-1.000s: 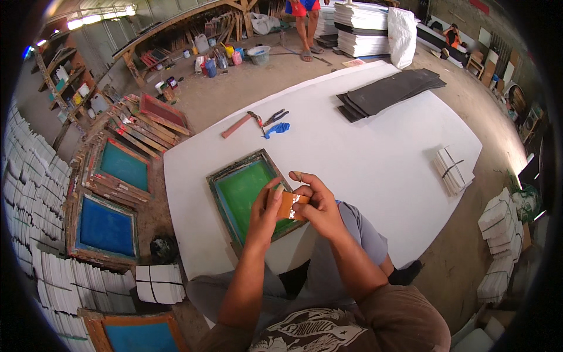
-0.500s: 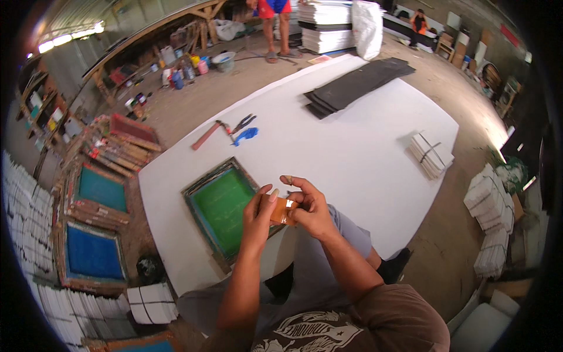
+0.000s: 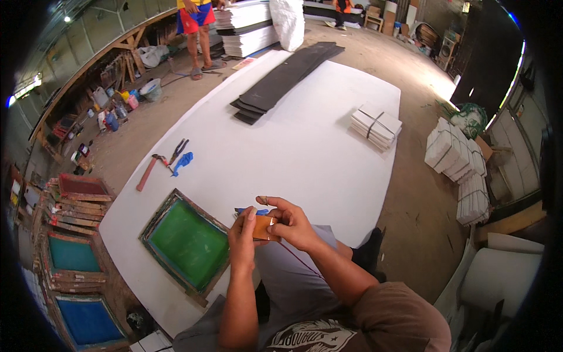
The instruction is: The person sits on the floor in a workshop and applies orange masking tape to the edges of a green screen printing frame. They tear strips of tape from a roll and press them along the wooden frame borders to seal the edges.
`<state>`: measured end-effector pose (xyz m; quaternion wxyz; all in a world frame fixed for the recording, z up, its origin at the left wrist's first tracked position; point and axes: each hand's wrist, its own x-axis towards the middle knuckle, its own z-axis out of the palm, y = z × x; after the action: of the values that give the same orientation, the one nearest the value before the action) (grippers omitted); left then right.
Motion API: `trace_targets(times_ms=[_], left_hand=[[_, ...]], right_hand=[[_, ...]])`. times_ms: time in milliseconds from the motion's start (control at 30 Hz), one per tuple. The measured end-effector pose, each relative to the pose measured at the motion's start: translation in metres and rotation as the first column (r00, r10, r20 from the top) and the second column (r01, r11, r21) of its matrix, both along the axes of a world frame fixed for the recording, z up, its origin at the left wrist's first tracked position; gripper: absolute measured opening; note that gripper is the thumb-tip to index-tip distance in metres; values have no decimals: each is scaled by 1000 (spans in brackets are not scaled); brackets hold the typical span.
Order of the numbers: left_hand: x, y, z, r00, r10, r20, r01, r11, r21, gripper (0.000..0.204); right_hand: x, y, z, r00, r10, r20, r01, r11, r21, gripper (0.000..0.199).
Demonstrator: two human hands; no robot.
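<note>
Person is working a small orange-brown piece (image 3: pixel 265 227) with both hands at the table (image 3: pixel 305 141) edge.

Left hand (image 3: pixel 243 234) and right hand (image 3: pixel 291 222) are both pinching the piece, grips closed on it, just above the lap and right beside the green screen frame (image 3: pixel 186 243); a blue item (image 3: pixel 253 211) is peeking out behind the fingers. Best done, judging here, by keeping thumbs firm and the piece steady near the frame. Hammer (image 3: pixel 148 171) and blue-handled tool (image 3: pixel 182 161) are lying well apart.
</note>
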<state>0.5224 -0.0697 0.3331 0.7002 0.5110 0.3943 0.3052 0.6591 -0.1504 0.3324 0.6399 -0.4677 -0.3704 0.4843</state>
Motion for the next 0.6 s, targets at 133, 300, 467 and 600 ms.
trace_targets(times_ms=[133,300,467,600], left_hand=[[16,-12,-16,999,-38,3,38,998,-58,66],[38,-31,-24,994,-104,-43,101,993,-66,67],[57,-51,-22,975,-212,-60,205,973,-109,64],[69,-61,-37,968,-248,-39,243,964,-106,63]], right_hand=[[12,-16,-11,997,-77,3,77,996,-46,69],[28,-43,-26,988,-156,4,156,984,-90,68],[39,-72,-25,971,-235,-49,225,963,-147,67],[45,-92,-46,966,-257,-5,255,960,-111,62]])
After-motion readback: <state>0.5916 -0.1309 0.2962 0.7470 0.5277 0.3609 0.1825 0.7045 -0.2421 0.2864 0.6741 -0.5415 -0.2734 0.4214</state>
